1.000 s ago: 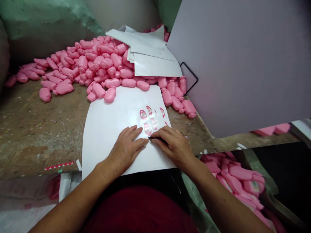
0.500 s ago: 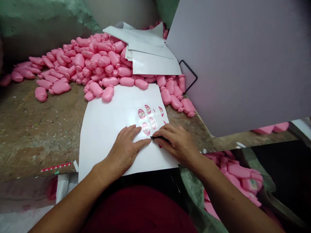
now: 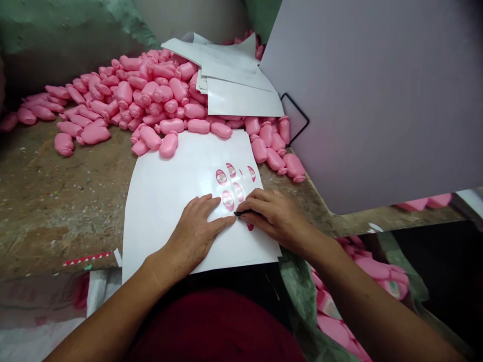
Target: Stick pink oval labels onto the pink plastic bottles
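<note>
A white sticker sheet [image 3: 158, 201] lies in front of me, with several oval pink labels [image 3: 228, 200] on its right part. My left hand [image 3: 196, 229] rests flat on the sheet, fingers apart, its thumb reaching toward the tool tip just below the labels. Pinched in my right hand [image 3: 277, 218] is a thin, dark, pointed blade-like tool [image 3: 245, 213]. Its tip touches or nearly touches the sheet near the left thumb; the rest of it is hidden by the fingers.
Pink plastic bottles [image 3: 124, 93] are heaped behind the sheet, a few lying on its far edge. More white sheets [image 3: 241, 95] lie on the heap. A large pale panel [image 3: 377, 100] stands at right. Below the wooden table [image 3: 56, 201], an open sack [image 3: 300, 286] holds pink bottles.
My right hand and forearm have shifted slightly, the forearm swinging a little to the right. The left hand has stayed in place on the sheet.
</note>
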Action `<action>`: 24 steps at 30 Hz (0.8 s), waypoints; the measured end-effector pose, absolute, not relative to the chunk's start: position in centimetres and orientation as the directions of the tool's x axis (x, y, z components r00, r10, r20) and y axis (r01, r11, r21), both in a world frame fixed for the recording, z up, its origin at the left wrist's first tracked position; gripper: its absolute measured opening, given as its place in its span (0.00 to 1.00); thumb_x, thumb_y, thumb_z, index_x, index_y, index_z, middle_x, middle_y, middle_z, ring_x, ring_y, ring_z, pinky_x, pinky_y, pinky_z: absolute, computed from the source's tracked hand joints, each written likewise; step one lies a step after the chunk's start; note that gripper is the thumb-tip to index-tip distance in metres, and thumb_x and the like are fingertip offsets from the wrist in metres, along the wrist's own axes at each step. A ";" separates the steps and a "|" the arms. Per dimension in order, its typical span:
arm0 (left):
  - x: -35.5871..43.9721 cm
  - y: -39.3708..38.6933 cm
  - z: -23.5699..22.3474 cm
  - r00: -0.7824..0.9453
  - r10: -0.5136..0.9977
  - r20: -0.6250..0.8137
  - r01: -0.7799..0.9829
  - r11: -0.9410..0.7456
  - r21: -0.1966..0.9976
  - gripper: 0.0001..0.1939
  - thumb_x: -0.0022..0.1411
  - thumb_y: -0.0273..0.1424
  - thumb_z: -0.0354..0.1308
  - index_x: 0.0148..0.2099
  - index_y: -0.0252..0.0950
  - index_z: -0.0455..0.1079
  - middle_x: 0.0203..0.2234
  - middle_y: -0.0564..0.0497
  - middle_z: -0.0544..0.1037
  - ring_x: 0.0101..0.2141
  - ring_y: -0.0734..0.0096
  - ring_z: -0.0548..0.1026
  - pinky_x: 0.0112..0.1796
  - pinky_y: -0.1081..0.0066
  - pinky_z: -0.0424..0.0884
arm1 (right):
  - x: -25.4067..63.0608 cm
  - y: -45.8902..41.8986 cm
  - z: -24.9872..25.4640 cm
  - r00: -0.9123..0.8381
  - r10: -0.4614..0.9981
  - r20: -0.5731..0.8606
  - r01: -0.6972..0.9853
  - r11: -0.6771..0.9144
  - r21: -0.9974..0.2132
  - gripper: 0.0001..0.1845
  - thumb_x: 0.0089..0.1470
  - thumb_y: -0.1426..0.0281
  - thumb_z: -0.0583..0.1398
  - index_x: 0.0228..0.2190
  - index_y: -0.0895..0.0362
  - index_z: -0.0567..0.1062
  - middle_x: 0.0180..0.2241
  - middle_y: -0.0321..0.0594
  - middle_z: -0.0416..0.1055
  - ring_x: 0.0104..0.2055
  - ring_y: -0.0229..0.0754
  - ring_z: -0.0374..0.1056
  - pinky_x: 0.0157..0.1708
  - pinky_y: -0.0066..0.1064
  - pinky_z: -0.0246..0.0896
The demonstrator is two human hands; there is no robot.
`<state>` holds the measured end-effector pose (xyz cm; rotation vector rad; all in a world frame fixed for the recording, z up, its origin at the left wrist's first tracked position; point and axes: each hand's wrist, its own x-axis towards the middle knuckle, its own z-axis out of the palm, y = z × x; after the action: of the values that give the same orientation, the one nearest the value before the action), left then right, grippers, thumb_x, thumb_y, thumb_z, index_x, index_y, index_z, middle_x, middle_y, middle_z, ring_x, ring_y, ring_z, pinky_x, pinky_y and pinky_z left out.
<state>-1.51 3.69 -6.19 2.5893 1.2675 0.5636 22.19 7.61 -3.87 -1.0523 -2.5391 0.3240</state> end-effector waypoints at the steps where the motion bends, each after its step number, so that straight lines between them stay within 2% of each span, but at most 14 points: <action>1: -1.5 3.7 -6.2 0.559 0.790 0.253 0.713 -0.614 0.339 0.21 0.72 0.31 0.44 0.56 0.47 0.75 0.58 0.42 0.72 0.60 0.49 0.66 0.58 0.45 0.65 | 22.2 7.5 -4.1 -0.640 0.727 0.248 0.637 0.683 -0.357 0.09 0.64 0.70 0.58 0.41 0.54 0.79 0.37 0.42 0.76 0.37 0.43 0.71 0.37 0.35 0.57; 6: -1.6 3.6 -6.3 0.552 0.800 0.236 0.716 -0.599 0.357 0.20 0.72 0.31 0.45 0.56 0.47 0.75 0.59 0.43 0.71 0.61 0.49 0.66 0.58 0.44 0.64 | 22.2 6.8 -5.0 -0.634 0.733 0.245 0.640 0.676 -0.367 0.14 0.65 0.69 0.56 0.48 0.50 0.79 0.37 0.41 0.74 0.36 0.43 0.69 0.37 0.36 0.58; 9: -1.6 3.6 -6.1 0.548 0.808 0.217 0.709 -0.586 0.392 0.20 0.72 0.32 0.44 0.55 0.47 0.76 0.59 0.42 0.71 0.62 0.49 0.66 0.59 0.43 0.64 | 22.1 7.2 -4.9 -0.553 0.807 0.209 0.619 0.566 -0.545 0.14 0.65 0.70 0.55 0.46 0.50 0.79 0.36 0.40 0.73 0.37 0.43 0.69 0.39 0.36 0.61; 12: -1.6 3.7 -5.8 0.544 0.820 0.177 0.708 -0.562 0.427 0.20 0.72 0.31 0.44 0.55 0.46 0.76 0.59 0.42 0.71 0.62 0.50 0.65 0.59 0.42 0.63 | 21.9 7.9 -4.3 -0.330 0.913 0.240 0.523 0.388 -0.758 0.13 0.64 0.70 0.55 0.45 0.51 0.78 0.38 0.40 0.72 0.42 0.44 0.70 0.44 0.38 0.64; 15: -1.5 3.9 -4.9 0.525 0.841 0.131 0.679 -0.506 0.532 0.18 0.70 0.31 0.48 0.52 0.44 0.77 0.59 0.42 0.72 0.63 0.48 0.64 0.60 0.40 0.60 | 21.5 7.9 -3.3 -0.118 0.949 0.292 0.448 0.313 -0.838 0.12 0.65 0.68 0.55 0.45 0.51 0.76 0.41 0.40 0.73 0.45 0.45 0.70 0.46 0.39 0.65; 18: -1.4 3.8 -3.2 0.374 0.919 0.127 0.546 -0.329 0.771 0.14 0.68 0.34 0.53 0.49 0.39 0.77 0.54 0.41 0.77 0.59 0.51 0.69 0.59 0.46 0.62 | 20.7 6.5 -2.4 -0.214 0.895 0.392 0.496 0.445 -0.746 0.12 0.64 0.70 0.56 0.46 0.52 0.77 0.38 0.40 0.72 0.41 0.43 0.70 0.42 0.36 0.65; 20: -1.2 3.6 -1.9 0.199 0.980 0.009 0.350 -0.080 0.933 0.14 0.67 0.39 0.54 0.46 0.37 0.76 0.45 0.44 0.80 0.50 0.58 0.75 0.52 0.55 0.70 | 20.1 5.1 -2.1 -0.346 0.820 0.455 0.549 0.571 -0.611 0.15 0.65 0.72 0.55 0.47 0.52 0.78 0.35 0.40 0.70 0.36 0.41 0.69 0.38 0.33 0.64; 22: -0.8 3.4 -0.8 0.114 0.973 -0.203 0.088 0.193 0.977 0.14 0.64 0.42 0.57 0.41 0.37 0.75 0.36 0.48 0.80 0.40 0.66 0.77 0.42 0.64 0.73 | 19.5 3.9 -2.2 -0.451 0.743 0.495 0.591 0.664 -0.458 0.17 0.65 0.75 0.53 0.49 0.52 0.78 0.33 0.40 0.68 0.32 0.40 0.66 0.33 0.32 0.62; 24: -0.5 3.3 -0.3 0.113 0.936 -0.335 -0.110 0.346 0.932 0.12 0.57 0.39 0.64 0.37 0.36 0.74 0.31 0.52 0.78 0.35 0.71 0.75 0.36 0.71 0.71 | 19.2 3.1 -2.4 -0.520 0.688 0.506 0.606 0.714 -0.349 0.20 0.64 0.77 0.52 0.49 0.52 0.79 0.31 0.39 0.68 0.29 0.39 0.63 0.30 0.32 0.58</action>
<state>-0.51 3.25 -0.32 0.9039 1.1952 0.9452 19.23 3.09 -2.41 -0.9793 -2.2869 0.1697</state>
